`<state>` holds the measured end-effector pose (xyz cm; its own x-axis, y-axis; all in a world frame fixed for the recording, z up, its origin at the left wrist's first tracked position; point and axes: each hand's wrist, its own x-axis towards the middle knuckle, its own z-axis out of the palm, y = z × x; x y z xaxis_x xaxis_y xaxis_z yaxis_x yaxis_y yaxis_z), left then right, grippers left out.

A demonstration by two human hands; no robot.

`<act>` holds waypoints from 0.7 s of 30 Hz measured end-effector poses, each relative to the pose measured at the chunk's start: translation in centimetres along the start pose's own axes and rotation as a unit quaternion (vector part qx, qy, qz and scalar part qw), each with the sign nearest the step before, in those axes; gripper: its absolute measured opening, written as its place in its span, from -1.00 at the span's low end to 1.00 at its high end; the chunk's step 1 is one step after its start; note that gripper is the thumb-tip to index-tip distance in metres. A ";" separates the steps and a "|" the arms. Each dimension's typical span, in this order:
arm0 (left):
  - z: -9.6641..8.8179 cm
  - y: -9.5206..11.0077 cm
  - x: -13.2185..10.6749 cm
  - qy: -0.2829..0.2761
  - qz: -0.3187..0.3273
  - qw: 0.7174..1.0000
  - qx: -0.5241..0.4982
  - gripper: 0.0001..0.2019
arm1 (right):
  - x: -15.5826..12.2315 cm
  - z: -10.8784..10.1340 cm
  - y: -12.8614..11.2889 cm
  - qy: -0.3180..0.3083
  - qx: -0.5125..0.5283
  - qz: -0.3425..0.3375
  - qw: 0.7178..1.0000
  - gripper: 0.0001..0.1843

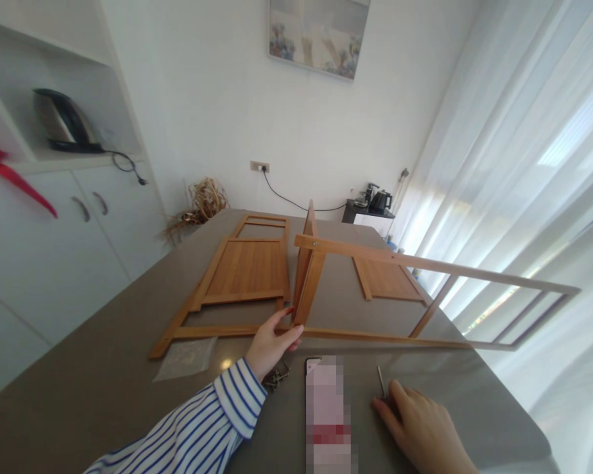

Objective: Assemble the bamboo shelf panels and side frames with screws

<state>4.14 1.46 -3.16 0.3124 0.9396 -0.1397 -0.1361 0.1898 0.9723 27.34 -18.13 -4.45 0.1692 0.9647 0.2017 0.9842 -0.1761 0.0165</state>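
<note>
Left hand [275, 343]: thumb and fingers closed lightly on the lower rail of the frame [356, 337], at the upright's foot.
Right hand [422, 429]: laid flat, fingers apart, nothing gripped; fingertips at the hex key [381, 382].
Key axis: pointed away from the person, just ahead of the right hand.
Frame axis: rails laid left-right across the desk [103, 368], overhanging its right edge.
Between hands: phone [326, 395], screws [277, 378].
Writing: none readable.

bright daylight floods through the sheer curtains [524, 164] on the right, washing them near white, lays a pale sheen on the table [103, 395] towards its near edge, leaves shadows faint, while wide-angle bending curves the picture's edges and the right hand [425, 431] looks slightly soft.
</note>
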 end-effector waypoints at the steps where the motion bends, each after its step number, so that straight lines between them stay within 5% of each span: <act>1: 0.0 0.0 0.0 -0.002 0.009 1.000 0.016 -0.36 | 0.1 -0.1 0.4 0.001 0.026 0.012 1.000 -0.71; 5: -0.1 0.0 0.0 0.001 0.028 0.999 0.047 -0.37 | 1.7 -0.3 3.7 0.097 0.159 0.124 0.975 -0.66; 9: -0.3 -0.1 0.1 -0.003 0.038 0.998 0.057 -0.34 | 5.2 0.0 6.9 0.258 0.337 0.235 0.874 -0.40; 14: -0.7 0.0 0.2 -0.011 0.046 0.972 0.231 -0.24 | 8.9 1.0 7.6 0.228 0.551 0.239 0.766 -0.33; 21: -1.1 1.1 0.1 0.016 0.121 0.881 0.458 -0.40 | 11.0 1.7 7.1 0.240 0.589 0.227 0.737 -0.59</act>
<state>3.01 2.06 -2.29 0.3504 0.9311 0.1011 0.6245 -0.3127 0.7157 36.24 -8.41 -3.73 0.7359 0.6285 0.2520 0.2407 0.1050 -0.9649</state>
